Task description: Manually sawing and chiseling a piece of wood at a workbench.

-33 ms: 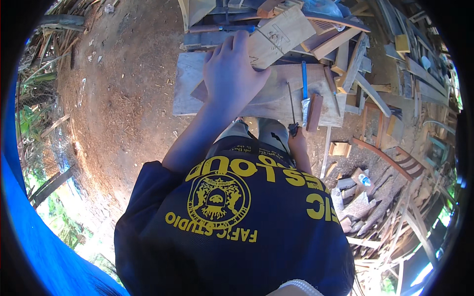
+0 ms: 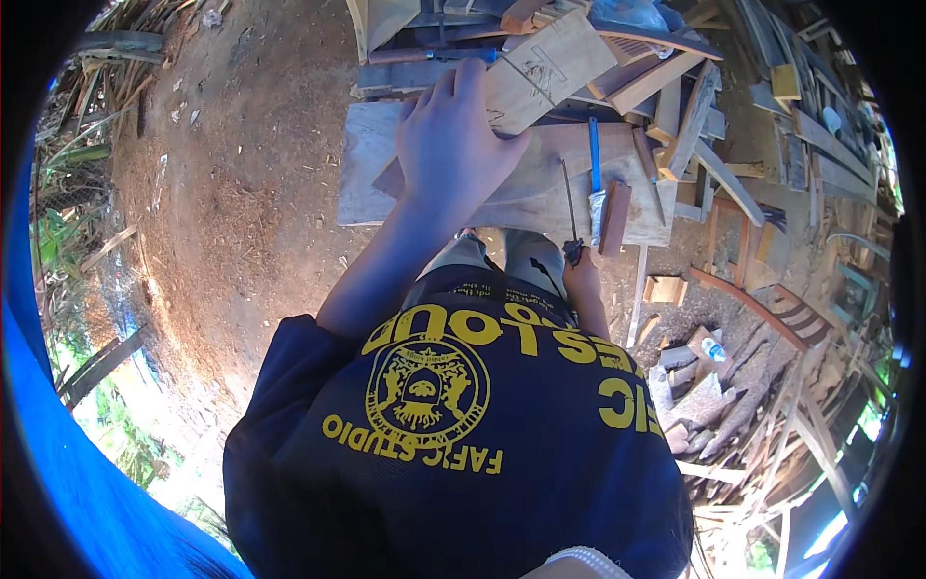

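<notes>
Marks [image 2: 543,66], dark and thin, already cross a pale rectangular wooden plank [image 2: 584,48] just beside our left hand [image 2: 453,145], which lies thumb-out over a flat brown wooden board [image 2: 552,151]; whether its hidden fingertips grip, we cannot tell, nor how much is left. Our right hand [image 2: 582,280], partly obscured, seems closed around a thin dark metal rod [image 2: 568,201].

Shirt [image 2: 559,463]: very dark navy, close to black, loose over the torso
Left sleeve [image 2: 289,362]: the same dark cloth, short and wide, leaving the forearm [image 2: 381,265] bare
Lettering [image 2: 463,328]: bold yellow capitals across the shirt, upside down in this view, with smaller yellow print near the hem
Emblem [image 2: 422,388]: yellow, round, ringed with lettering, figures inside
Legwear [image 2: 529,253]: pale grey, with a thin dark line on one leg
Hands [image 2: 449,145]: bare
</notes>
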A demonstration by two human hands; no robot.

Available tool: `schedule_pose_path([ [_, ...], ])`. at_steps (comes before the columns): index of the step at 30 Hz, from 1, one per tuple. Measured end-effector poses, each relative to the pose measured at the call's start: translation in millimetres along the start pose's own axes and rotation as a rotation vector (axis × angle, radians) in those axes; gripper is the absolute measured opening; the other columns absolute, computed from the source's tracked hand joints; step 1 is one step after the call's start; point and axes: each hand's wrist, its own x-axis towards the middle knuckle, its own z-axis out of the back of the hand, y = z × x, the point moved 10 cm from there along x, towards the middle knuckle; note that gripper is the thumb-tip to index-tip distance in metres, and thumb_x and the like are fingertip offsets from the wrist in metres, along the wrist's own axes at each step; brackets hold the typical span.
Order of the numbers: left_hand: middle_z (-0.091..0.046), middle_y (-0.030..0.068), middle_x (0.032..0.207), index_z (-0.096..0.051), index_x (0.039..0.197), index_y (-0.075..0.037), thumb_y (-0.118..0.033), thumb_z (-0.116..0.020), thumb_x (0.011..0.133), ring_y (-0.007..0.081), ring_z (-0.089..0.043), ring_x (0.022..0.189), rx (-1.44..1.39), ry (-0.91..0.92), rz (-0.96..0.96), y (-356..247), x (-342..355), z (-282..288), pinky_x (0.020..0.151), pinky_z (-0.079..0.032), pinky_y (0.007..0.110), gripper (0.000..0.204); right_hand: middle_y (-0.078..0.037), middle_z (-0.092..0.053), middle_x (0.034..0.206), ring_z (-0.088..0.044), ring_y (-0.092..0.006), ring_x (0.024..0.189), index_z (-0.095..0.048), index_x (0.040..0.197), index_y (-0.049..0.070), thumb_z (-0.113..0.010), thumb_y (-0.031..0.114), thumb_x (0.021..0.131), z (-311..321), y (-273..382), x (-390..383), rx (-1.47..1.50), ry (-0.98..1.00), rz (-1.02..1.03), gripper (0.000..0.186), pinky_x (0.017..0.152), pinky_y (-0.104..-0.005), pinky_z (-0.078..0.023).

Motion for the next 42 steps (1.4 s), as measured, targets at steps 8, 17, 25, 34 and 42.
schedule_pose_path([
  [8,-0.068,0.0152,0.094,-0.052,0.112,-0.005,-0.033,-0.079,0.066,0.0332,-0.067,0.090,-0.141,0.378,-0.012,16.4,-11.5,-78.4,0.082,-0.050,0.045,0.060,-0.028,-0.067,0.098,-0.064,-0.0483,0.091,-0.043,0.124,0.010,-0.057,0.025,0.089,4.4,1.9,-12.7,0.023,-0.072,-0.016,0.041,0.076,-0.0574,-0.050],
  [17,-0.068,0.0133,0.102,-0.052,0.115,-0.008,-0.041,-0.078,0.065,0.0313,-0.065,0.100,0.186,0.839,-0.187,80.3,-83.0,-307.7,0.089,-0.045,0.049,0.066,-0.027,-0.067,0.100,-0.064,-0.0472,0.093,-0.045,0.129,0.006,-0.058,0.032,0.092,25.0,21.6,-20.7,0.423,-0.250,-0.008,0.047,0.075,-0.0541,-0.051],
  [25,-0.066,0.0147,0.108,-0.052,0.112,-0.007,-0.045,-0.077,0.069,0.0321,-0.065,0.102,0.302,0.983,-0.227,116.7,-101.2,-364.7,0.089,-0.049,0.046,0.063,-0.030,-0.066,0.091,-0.064,-0.0487,0.085,-0.043,0.127,0.003,-0.059,0.027,0.091,-18.3,73.7,21.8,0.263,-0.019,0.070,0.046,0.071,-0.0560,-0.052],
  [34,-0.069,0.0152,0.100,-0.052,0.107,-0.005,-0.040,-0.075,0.067,0.0293,-0.068,0.094,0.346,1.049,-0.181,107.4,-91.2,-369.5,0.079,-0.055,0.042,0.057,-0.027,-0.067,0.093,-0.067,-0.0440,0.086,-0.039,0.128,0.009,-0.061,0.025,0.088,-41.4,95.3,58.1,0.150,0.033,0.153,0.048,0.072,-0.0540,-0.054],
  [42,-0.069,0.0147,0.097,-0.053,0.105,-0.005,-0.040,-0.076,0.067,0.0287,-0.068,0.094,0.354,1.105,-0.114,114.6,-92.8,-377.4,0.079,-0.054,0.041,0.056,-0.025,-0.067,0.084,-0.067,-0.0440,0.080,-0.042,0.124,0.009,-0.062,0.019,0.085,-71.8,70.4,65.8,0.140,0.142,0.113,0.044,0.069,-0.0531,-0.055],
])
